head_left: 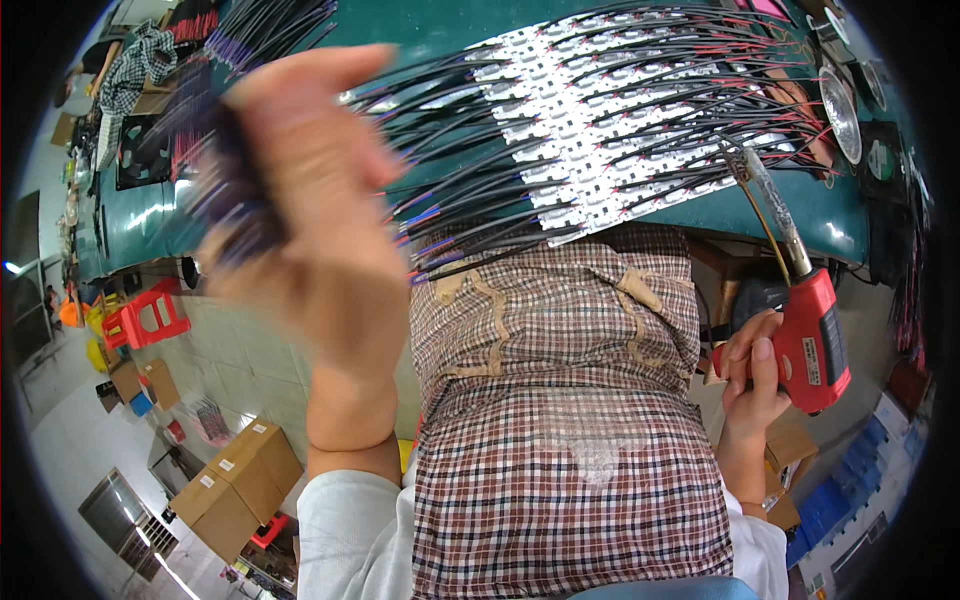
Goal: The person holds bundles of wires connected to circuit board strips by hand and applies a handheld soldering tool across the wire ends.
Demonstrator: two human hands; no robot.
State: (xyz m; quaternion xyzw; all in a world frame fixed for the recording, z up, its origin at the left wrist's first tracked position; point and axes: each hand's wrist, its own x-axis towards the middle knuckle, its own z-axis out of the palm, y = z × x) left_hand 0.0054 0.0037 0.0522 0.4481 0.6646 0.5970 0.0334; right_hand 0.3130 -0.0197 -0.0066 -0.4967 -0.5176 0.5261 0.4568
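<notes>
Though left grip point(325, 200) blurry, right grip point(757, 372) closed around soldering gun point(812, 335).

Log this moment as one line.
left hand: blurred, at dark bundle | right hand: gripping red soldering gun | green table: white boards, black wires

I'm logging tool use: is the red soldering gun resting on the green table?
No, the right hand holds the red soldering gun, its body clear of the green table.
</notes>
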